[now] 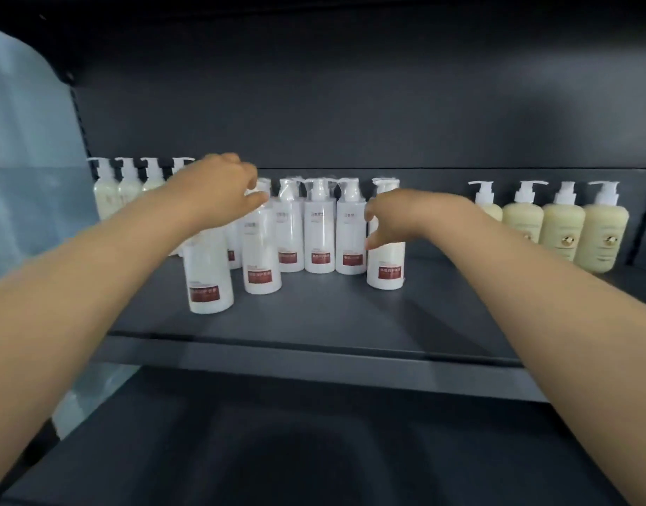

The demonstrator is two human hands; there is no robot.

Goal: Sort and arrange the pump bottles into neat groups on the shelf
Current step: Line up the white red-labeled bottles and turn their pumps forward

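- Risk: the white bottles (319, 231) stand tall, slim and close together, so a nudge from a wrist or forearm could topple one into its neighbours and set off a row.
- Risk: the front-left bottle (210, 283) sits nearest the shelf (314, 323) edge, under the left forearm; a careless drag of that arm could push it off.
- Risk: lifting by a pump head alone may let a bottle swing or slip, as the clear wrap over the pumps looks slick.
- Left hand (219, 191): fingers curled at the pump of the second bottle (262, 261). Blur hides whether they pinch it or only reach it; I cannot tell.
- Right hand (405, 213): finger and thumb bent in a C at the neck of the front-right bottle (385, 268). Whether they have it gripped, I cannot tell.
- Look: the white bottles are cylinders with white pumps, red labels low on the body and grey print higher up.
- Place: they fill the middle of the shelf, four or so in a rear row and three pulled forward, unevenly spaced.
- Pale cream bottles (104, 191) line the rear left; squat yellow bottles (602, 235) stand in a row at the right, well apart from the white group.
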